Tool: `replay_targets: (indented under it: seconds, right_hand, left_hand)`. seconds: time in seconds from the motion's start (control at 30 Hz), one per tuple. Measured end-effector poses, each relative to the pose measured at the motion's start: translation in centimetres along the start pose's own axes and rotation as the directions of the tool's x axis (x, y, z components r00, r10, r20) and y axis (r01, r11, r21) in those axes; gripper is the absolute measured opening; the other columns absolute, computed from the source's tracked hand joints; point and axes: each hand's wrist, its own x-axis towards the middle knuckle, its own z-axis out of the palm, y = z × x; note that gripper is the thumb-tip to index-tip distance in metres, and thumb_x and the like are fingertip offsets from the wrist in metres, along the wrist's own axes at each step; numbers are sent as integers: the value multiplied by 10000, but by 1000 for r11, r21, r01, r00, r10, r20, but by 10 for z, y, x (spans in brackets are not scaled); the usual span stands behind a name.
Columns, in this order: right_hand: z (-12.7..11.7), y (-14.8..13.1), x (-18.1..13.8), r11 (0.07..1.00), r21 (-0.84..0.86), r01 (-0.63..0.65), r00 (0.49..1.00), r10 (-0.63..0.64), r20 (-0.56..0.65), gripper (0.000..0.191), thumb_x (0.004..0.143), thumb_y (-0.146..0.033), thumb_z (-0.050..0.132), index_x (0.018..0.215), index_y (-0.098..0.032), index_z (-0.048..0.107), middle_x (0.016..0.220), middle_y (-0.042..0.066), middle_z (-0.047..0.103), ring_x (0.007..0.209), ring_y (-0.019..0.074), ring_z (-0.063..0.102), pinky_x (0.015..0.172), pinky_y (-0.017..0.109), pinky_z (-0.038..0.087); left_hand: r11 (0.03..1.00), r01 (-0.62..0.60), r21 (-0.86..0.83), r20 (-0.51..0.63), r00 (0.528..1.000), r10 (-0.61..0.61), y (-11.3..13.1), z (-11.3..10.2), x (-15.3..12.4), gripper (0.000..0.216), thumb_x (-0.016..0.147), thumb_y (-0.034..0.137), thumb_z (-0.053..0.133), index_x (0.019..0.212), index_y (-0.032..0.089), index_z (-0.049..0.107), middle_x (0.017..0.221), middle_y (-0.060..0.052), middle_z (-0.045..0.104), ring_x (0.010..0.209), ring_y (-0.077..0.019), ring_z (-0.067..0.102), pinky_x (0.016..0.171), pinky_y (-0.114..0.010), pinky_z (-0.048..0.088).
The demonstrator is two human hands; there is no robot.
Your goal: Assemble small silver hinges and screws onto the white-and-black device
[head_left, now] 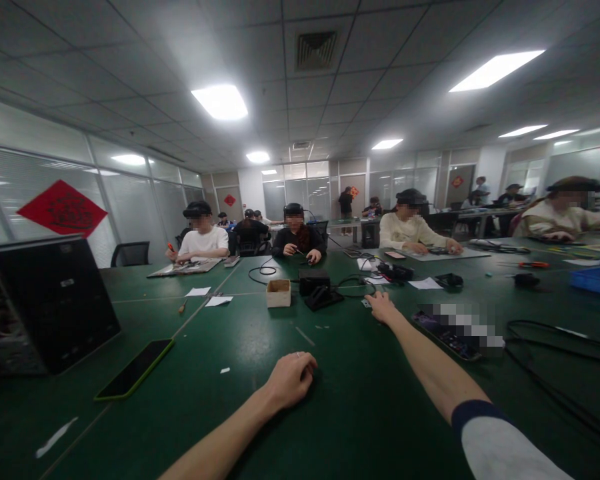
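My left hand [291,379] rests on the green table with its fingers curled under; nothing shows in it. Stretched far forward, my right hand [381,308] has its fingertips on a small silvery flat piece [366,303] at the table's middle. The exact kind of that piece is too small to make out. To the left of my right hand are a black stand-like thing [324,298], a black box [314,283] and a small open cardboard box [279,294]. A dark tray-like case [447,333], partly pixelated, lies beside my right forearm.
A phone with a green edge [135,368] lies left, near a black computer case [55,303]. Black cables [555,360] and a blue bin [597,280] are at right. White papers [427,283] and a screwdriver [530,265] lie farther back. Several people sit across the table.
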Motion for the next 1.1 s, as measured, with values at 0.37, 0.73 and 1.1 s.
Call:
replay_targets:
  seconds: [0.37,0.73,1.1]
  right_hand:
    - [3,-1,3,998,60,-32,1000,31,3,425,792,-106,537,1189,-249,485,1236,133,391,1187,325,350,886,414,372]
    - [-4,17,13,921,176,-347,938,335,93,660,796,-488,548,1305,-103,380,1353,249,309,1258,399,299,946,481,310]
    - [5,23,16,858,252,-448,894,436,103,856,751,-642,507,1348,-53,332,1370,264,347,1270,387,326,991,474,285]
  left_hand:
    - [1000,8,15,17,1000,-8,4,-4,1,225,789,66,444,913,174,597,827,-18,643,760,-149,593,699,-242,446]
    - [1000,3,13,20,1000,-3,-1,-1,2,213,801,77,446,925,174,590,832,-18,629,768,-148,584,715,-247,444]
    - [1000,11,20,33,999,-12,-1,-2,1,217,793,81,445,920,180,591,832,-17,635,775,-150,588,704,-244,445]
